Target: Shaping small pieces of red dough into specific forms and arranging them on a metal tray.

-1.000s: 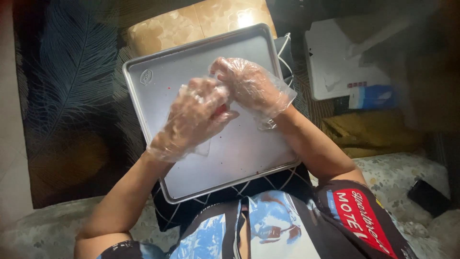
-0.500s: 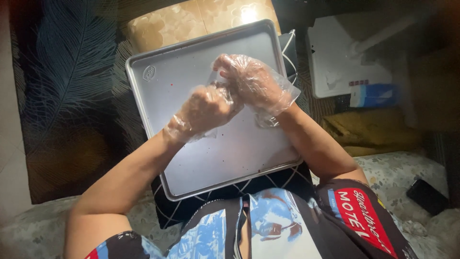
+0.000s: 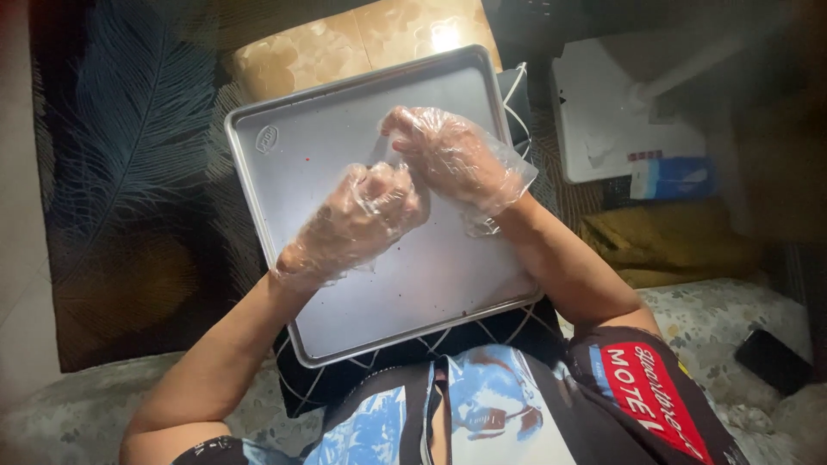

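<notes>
Both gloved hands, left (image 3: 362, 215) and right (image 3: 452, 159), curl closed together above metal tray (image 3: 413, 297).

A dark rug (image 3: 129, 172) with a large blue feather pattern covers the floor at the left, with pale floor tile (image 3: 17, 284) along its left edge. Glossy beige tile (image 3: 362, 39) at the top catches a bright glare. A speckled grey cushion (image 3: 732, 319) spans the bottom. A white box (image 3: 620, 112) and mustard cloth (image 3: 672, 241) lie at the right.
</notes>
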